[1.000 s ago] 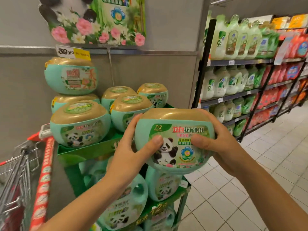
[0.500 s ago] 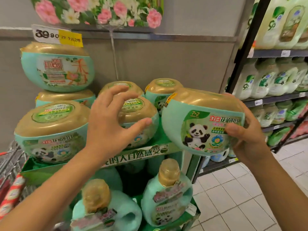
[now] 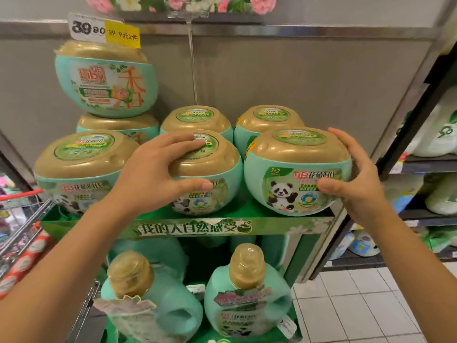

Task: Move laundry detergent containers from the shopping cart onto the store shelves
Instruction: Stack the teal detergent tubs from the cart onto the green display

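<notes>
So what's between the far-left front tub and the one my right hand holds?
In the head view, the middle detergent tub, gripped by your left hand, separates them; your right hand holds the panda tub.

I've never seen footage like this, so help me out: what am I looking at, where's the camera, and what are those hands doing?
No machine here: a person wears a camera on the head, looking down at their own bare hands. A green display shelf carries round teal detergent tubs with gold lids; bottles stand below it, and a shopping cart shows at far left. The right hand holds the front right tub, which appears to rest on the shelf. The left hand grips the lid of the middle tub beside it.
</notes>
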`<state>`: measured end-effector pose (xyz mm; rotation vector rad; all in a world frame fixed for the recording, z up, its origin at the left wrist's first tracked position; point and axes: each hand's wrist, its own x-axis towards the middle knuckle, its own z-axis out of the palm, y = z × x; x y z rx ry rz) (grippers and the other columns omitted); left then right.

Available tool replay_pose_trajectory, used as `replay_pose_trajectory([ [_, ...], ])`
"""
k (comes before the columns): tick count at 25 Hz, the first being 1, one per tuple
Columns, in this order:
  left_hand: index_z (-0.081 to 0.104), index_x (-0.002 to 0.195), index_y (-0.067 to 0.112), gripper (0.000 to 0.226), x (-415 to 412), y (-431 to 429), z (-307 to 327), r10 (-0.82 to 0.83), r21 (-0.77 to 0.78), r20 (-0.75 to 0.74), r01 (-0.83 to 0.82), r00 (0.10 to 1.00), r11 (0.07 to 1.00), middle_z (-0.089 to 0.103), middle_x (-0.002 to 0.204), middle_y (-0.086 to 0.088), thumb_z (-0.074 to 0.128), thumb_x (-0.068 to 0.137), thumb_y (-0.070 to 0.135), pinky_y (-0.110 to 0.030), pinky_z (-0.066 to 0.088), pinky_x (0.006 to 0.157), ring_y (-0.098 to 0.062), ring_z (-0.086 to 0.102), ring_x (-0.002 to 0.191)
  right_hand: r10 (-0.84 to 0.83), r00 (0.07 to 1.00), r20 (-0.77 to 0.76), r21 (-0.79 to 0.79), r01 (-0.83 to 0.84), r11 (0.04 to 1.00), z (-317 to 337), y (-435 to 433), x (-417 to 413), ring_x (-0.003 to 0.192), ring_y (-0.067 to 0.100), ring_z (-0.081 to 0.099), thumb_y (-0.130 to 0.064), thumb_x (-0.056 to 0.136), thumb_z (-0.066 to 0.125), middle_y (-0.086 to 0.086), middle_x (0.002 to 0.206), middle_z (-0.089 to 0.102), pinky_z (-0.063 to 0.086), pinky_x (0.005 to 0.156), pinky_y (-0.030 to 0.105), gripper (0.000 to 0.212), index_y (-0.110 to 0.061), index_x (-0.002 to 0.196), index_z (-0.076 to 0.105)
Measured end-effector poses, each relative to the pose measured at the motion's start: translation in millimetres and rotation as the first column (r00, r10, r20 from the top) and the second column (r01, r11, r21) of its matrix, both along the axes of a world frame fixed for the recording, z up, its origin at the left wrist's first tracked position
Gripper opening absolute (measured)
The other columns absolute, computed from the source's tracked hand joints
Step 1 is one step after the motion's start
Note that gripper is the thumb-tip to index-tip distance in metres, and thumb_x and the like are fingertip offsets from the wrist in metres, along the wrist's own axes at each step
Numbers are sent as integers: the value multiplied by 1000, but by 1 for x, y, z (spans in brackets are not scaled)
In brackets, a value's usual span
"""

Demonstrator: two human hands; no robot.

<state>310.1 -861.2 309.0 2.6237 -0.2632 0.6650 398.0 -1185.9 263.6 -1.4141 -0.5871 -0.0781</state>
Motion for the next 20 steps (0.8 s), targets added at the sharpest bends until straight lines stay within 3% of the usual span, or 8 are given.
replay_pose_trajectory([
  [5, 58, 132, 31, 87, 1, 1, -5, -8, -58, 11, 9, 1000, 998, 47, 132, 22, 60, 56, 75, -13, 22, 104, 8, 36, 122, 75, 997, -16, -41, -76, 996, -10, 0, 14, 115, 20, 62, -37, 47, 94, -5, 131, 58, 57, 82, 31, 105, -28, 137, 40],
  [8, 59, 130, 31, 86, 3, -1, -8, 5, -83, 39, -2, 999, 997, 49, 132, 18, 60, 56, 74, -20, 24, 106, 4, 37, 123, 128, 992, 7, -133, -126, 983, -10, -3, 19, 123, 22, 57, -35, 49, 94, -1, 139, 50, 56, 85, 33, 112, -31, 142, 33],
  [12, 59, 130, 30, 85, 4, -2, -9, 7, -92, 57, -1, 998, 996, 50, 131, 16, 60, 56, 73, -26, 25, 108, -1, 39, 124, 147, 988, 37, -258, -133, 957, -6, -9, 22, 125, 10, 53, -36, 51, 92, -18, 136, 50, 53, 88, 21, 109, -39, 140, 28],
  [15, 60, 130, 27, 85, 4, -1, -10, -10, -89, 79, 18, 997, 996, 50, 131, 14, 60, 58, 72, -27, 25, 109, -2, 39, 123, 138, 990, 40, -299, -120, 947, -4, -9, 19, 124, 5, 53, -40, 50, 92, -23, 133, 51, 52, 87, 18, 110, -42, 139, 27],
  [20, 61, 128, 25, 77, 3, 1, -15, -42, -115, 116, 56, 992, 992, 51, 130, 13, 60, 63, 67, -24, 26, 107, 0, 39, 121, 36, 998, 52, -295, -19, 955, -11, -12, 16, 124, 7, 54, -40, 51, 91, -18, 135, 53, 52, 89, 19, 117, -34, 147, 24],
])
